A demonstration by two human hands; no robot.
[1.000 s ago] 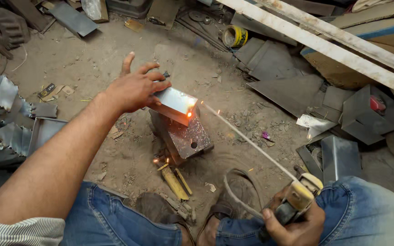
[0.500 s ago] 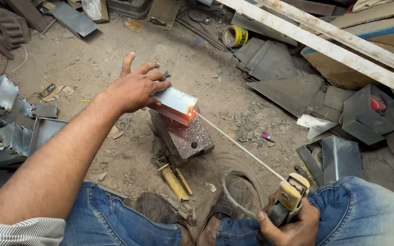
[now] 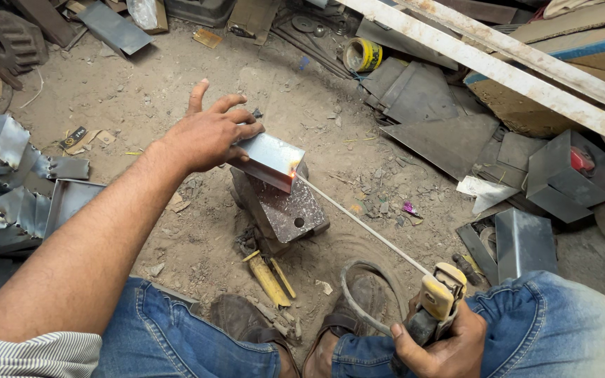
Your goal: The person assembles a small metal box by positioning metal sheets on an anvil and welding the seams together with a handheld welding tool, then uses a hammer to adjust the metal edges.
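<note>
shiny steel box (image 3: 269, 159) glows at one corner, left hand (image 3: 208, 136) grip flat on it.

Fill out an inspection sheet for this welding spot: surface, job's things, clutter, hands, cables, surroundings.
Surface: bare dirt floor, dusty, littered with small scraps.
Job's things: folded sheet-metal piece rests on a rusty steel block; welding rod tip glows orange at the piece's corner.
Clutter: yellow-handled tool by the block; yellow tape roll; cut metal sheets scattered around.
Hands: left hand presses on the sheet-metal piece, bare; right hand grips the electrode holder, bare.
Cables: grey cable loops near the shoes.
Surroundings: folded metal boxes at left; white angle bars upper right.
</note>
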